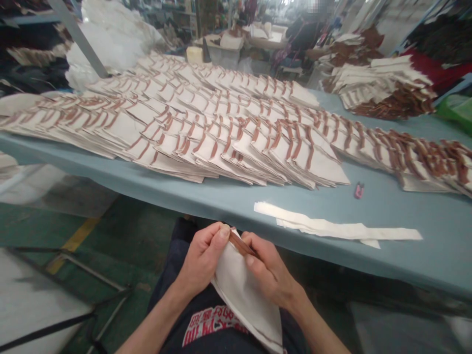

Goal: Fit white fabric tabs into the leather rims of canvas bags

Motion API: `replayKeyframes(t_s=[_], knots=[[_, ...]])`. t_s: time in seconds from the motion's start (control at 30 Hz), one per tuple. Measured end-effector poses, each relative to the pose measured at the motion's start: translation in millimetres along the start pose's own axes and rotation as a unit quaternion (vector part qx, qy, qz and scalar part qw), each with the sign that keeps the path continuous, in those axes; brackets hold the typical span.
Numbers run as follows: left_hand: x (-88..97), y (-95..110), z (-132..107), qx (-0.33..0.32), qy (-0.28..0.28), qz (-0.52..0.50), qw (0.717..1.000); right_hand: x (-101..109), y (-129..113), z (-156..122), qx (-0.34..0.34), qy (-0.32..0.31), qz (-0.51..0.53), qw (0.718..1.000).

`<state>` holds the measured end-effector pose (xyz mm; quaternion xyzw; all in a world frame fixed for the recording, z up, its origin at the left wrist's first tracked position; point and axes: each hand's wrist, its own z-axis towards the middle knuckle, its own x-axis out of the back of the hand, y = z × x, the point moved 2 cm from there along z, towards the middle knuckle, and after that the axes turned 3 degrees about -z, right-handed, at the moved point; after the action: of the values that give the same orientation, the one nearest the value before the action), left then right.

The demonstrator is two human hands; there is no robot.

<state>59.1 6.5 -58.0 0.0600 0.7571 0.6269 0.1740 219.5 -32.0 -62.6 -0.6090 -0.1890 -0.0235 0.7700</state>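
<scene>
Between my hands, over my lap, hangs a cream fabric piece (pixel 239 280) with a brown band along its upper edge. My left hand (pixel 204 258) is closed, its thumb and fingers pinching the corner at one end of the band. On the other side, my right hand (pixel 267 268) grips the brown band and the cloth just below it. The lower part of the fabric drapes down over a dark apron (pixel 217 324) with red and white lettering. Fingers behind the cloth are hidden.
A blue-grey table (pixel 221 201) stands before me, bearing long overlapping rows of similar cream-and-brown pieces (pixel 236 132). Nearer lie cream fabric strips (pixel 332 227) and pink thread snips (pixel 359 190). More stacked pieces (pixel 379 88) sit at the back right. A person (pixel 304 37) is in the background.
</scene>
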Motion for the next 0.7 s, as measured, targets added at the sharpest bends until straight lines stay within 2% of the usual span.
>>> replayKeyframes(t_s=[0.1,0.2,0.4,0.53,0.7], knots=[[5.0,0,-2,-0.016,0.011,0.069,0.997,0,4,-4,-0.021,0.023,-0.008,0.999],[5.6,-3,-3,-0.008,0.012,0.080,0.997,-1,4,-6,-0.043,0.040,-0.043,0.997],[7.4,5,0,-0.046,-0.047,0.150,0.987,-2,-6,-10,-0.073,0.070,-0.100,0.990],[7.0,15,3,-0.044,-0.051,0.236,0.969,-8,-18,-11,-0.043,0.094,-0.185,0.977],[12.6,26,3,-0.044,-0.041,0.284,0.957,-16,-29,-5,0.014,0.115,-0.316,0.942]])
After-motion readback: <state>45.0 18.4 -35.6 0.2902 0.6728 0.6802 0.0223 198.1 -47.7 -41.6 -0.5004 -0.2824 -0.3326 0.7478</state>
